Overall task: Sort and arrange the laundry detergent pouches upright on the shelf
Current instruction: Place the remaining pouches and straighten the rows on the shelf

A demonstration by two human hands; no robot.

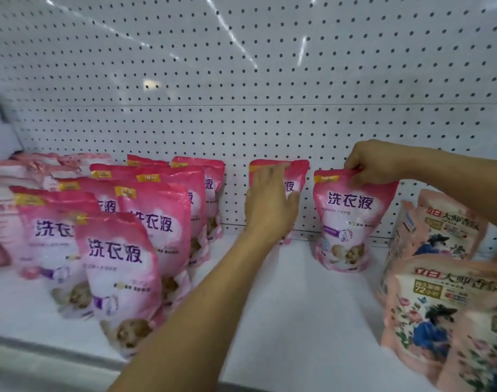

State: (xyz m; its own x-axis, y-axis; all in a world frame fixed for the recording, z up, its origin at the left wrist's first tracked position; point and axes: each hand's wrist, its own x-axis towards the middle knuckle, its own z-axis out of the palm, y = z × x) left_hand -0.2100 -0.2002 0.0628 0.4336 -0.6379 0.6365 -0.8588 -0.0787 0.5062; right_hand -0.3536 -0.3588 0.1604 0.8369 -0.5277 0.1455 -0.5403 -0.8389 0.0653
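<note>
- The right hand (374,165) pinches the top edge of a pink pouch (352,222), fingers curled over its seal; this pouch stands upright on the white shelf (284,306), just in front of the pegboard back wall (241,80).
- The left hand (270,205) lies with fingers extended against the front of a second pink pouch (295,176), which stands upright against the pegboard; I cannot tell whether the thumb hooks round its edge.
- The two handled pouches stand near each other, with a gap between them.
- Each is a glossy pink plastic stand-up bag, with a darker pink top band, a yellow "NEW" tag, purple Chinese characters on a white cloud shape, and a small animal picture low down.
- To the left, a crowded group of pouches (120,250) of the same kind stands in rows, some leaning.
- At the far right stand peach floral pouches (434,306), soft-sided, printed with roses and a blue bird.
</note>
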